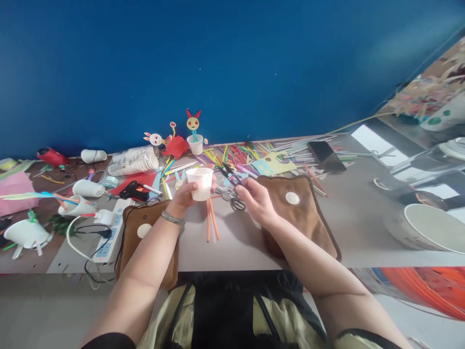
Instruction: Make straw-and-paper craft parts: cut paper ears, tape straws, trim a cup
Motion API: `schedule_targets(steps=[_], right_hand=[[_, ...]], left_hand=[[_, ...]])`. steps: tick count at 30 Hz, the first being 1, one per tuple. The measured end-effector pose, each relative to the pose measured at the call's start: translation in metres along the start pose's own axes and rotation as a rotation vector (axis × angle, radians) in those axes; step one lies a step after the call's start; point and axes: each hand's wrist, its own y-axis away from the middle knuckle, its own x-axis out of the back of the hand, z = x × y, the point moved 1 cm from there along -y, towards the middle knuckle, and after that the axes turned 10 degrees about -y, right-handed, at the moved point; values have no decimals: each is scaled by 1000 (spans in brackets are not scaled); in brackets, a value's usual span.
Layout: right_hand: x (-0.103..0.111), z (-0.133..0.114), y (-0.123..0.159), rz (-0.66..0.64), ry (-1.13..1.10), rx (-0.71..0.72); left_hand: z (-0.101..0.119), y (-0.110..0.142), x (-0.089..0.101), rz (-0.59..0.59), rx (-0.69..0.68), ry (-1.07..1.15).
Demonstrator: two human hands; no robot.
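My left hand (187, 195) is closed around a white paper cup (199, 183), held upright above the table. To its right, my right hand (256, 199) grips a slim dark tool (232, 175) pointing up and left towards the cup; its exact kind is not clear. A pair of scissors (238, 203) lies on the table just below that hand. Under the cup several thin orange sticks (212, 223) rest on the tabletop. Behind it stands a finished cup figure (195, 144) with a round face and red ears.
Brown hot-water bags lie left (132, 257) and right (294, 218). A power strip (111, 232), stacked paper cups (136, 162) and a glue gun (133, 192) are on the left. Coloured sticks (236, 154), a phone (327, 156) and a white bucket (428, 225) lie behind and right.
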Motion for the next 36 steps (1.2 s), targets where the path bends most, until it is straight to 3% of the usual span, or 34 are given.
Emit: schedule_targets(steps=[3, 7, 23, 32, 34, 36], right_hand=[[2, -4, 5, -47, 200, 141], [4, -6, 11, -108, 291, 241], [4, -12, 14, -148, 397, 243], [15, -4, 8, -202, 716, 511], [15, -3, 7, -205, 727, 499], [15, -4, 6, -199, 640, 395]], left_hand=[[1, -1, -2, 26, 8, -73], [1, 0, -2, 62, 25, -101], [1, 1, 6, 66, 30, -137], [9, 0, 0, 8, 40, -165], [10, 0, -1, 4, 49, -179], [10, 0, -2, -1, 56, -188]])
